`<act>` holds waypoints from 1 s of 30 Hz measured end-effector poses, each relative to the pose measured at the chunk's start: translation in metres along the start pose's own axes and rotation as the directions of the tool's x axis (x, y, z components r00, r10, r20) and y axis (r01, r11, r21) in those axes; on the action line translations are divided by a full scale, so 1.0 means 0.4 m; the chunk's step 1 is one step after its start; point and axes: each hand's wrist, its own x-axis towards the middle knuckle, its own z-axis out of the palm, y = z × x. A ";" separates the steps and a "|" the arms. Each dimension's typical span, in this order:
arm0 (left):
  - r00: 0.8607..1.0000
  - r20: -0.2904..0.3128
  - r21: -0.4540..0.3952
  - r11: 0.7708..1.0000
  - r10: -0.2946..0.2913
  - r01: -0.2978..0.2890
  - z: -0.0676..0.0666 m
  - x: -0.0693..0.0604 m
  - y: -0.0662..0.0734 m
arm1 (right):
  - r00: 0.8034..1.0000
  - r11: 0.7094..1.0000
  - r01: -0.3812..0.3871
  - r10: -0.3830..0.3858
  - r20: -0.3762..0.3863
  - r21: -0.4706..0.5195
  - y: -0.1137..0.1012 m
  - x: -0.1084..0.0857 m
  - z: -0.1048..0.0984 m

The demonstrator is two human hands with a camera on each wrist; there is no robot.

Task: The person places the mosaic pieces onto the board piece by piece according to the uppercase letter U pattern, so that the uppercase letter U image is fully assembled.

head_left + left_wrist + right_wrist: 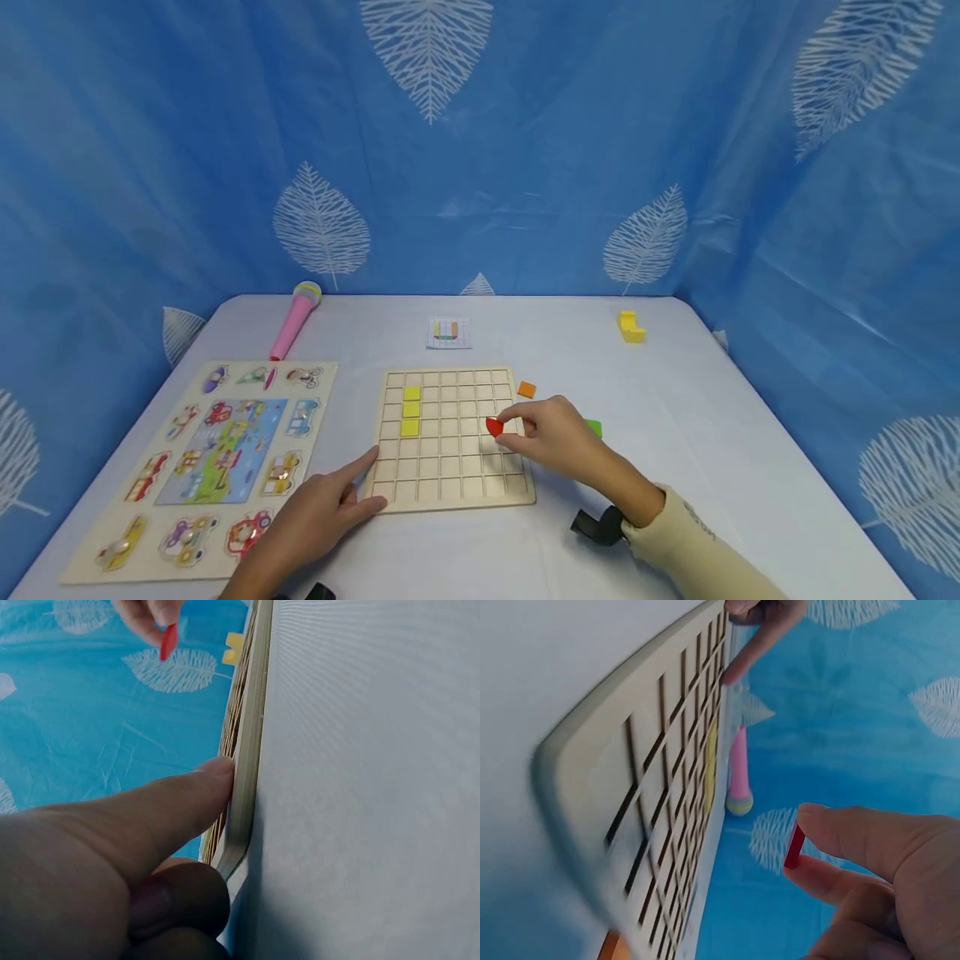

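A wooden grid board (pixel 453 490) lies flat on the white table, with yellow square tiles (pixel 411 409) set in one of its left columns. My right hand (pixel 558 437) pinches a small red tile (pixel 494 427) with a rounded edge between thumb and forefinger. In the right wrist view that red tile (pixel 795 846) appears edge-on, held above the board. My left hand (pixel 318 512) rests at the board's near left corner, its forefinger along the left side and its thumb (pixel 202 787) touching the near edge. An orange tile (pixel 527 389) lies just off the board's right side.
A green piece (pixel 594 427) is partly hidden behind my right hand. To the left lies a vehicle puzzle board (pixel 180 400), with a pink toy microphone (pixel 294 323) beyond it. A small picture card (pixel 449 333) and a yellow block (pixel 631 327) sit farther back.
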 end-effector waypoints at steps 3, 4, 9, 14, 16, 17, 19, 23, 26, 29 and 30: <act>1.000 0.002 -0.002 1.000 0.014 -0.014 -0.002 0.002 0.001 | 0.999 1.000 0.028 -0.028 0.021 -0.006 -0.028 0.020 0.018; 1.000 0.002 -0.001 1.000 0.010 -0.010 -0.002 0.002 0.001 | 0.999 0.999 0.034 -0.033 0.031 -0.009 -0.037 0.027 0.026; 1.000 -0.006 0.012 1.000 -0.029 0.029 0.000 0.001 0.004 | 0.994 0.997 0.080 -0.078 0.081 -0.021 -0.069 0.060 0.063; 0.998 -0.005 0.014 0.998 -0.056 0.056 -0.001 -0.005 0.004 | 0.990 0.997 0.075 -0.074 0.118 -0.002 -0.084 0.087 0.087; 0.998 -0.003 0.015 0.998 -0.067 0.067 -0.002 -0.009 0.002 | 0.990 0.998 0.069 -0.069 0.125 0.005 -0.089 0.096 0.095; 0.998 -0.003 0.016 0.997 -0.070 0.071 -0.002 -0.011 0.001 | 0.989 0.998 0.070 -0.070 0.128 0.007 -0.091 0.101 0.100; 0.997 -0.007 0.022 0.997 -0.072 0.072 -0.003 -0.013 -0.002 | 0.988 0.997 0.078 -0.079 0.131 0.007 -0.096 0.109 0.109; 0.998 -0.016 0.025 0.997 -0.068 0.069 -0.004 -0.013 -0.006 | 0.984 0.995 0.104 -0.103 0.142 0.006 -0.105 0.122 0.125; 0.999 -0.007 0.012 0.999 -0.046 0.046 -0.003 -0.009 -0.005 | 0.982 0.994 0.107 -0.107 0.154 0.006 -0.113 0.125 0.132; 1.000 0.008 0.000 1.000 -0.016 0.016 -0.002 -0.003 -0.002 | 0.981 0.994 0.105 -0.105 0.166 0.004 -0.117 0.126 0.137; 1.000 0.012 -0.002 1.000 -0.008 0.008 -0.001 -0.001 0.000 | 0.980 0.994 0.106 -0.105 0.170 0.004 -0.117 0.126 0.140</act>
